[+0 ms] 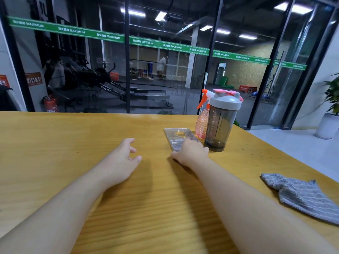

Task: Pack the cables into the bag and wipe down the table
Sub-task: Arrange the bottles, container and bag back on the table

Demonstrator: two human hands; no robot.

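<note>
A yellow wooden table (55,143) fills the lower view. My right hand (190,153) rests on the near end of a clear ribbed plastic case (177,136), fingers curled over its edge. My left hand (122,158) hovers just above the table to the left of the case, fingers apart and empty. A grey striped cloth (302,197) lies crumpled at the table's right edge. No cables and no bag are in view.
A smoky grey shaker bottle (220,125) with a grey and pink lid stands right of the case. A pink spray bottle (201,123) stands behind it. Glass walls run behind the table's far edge; a potted plant (332,107) stands on the floor at right.
</note>
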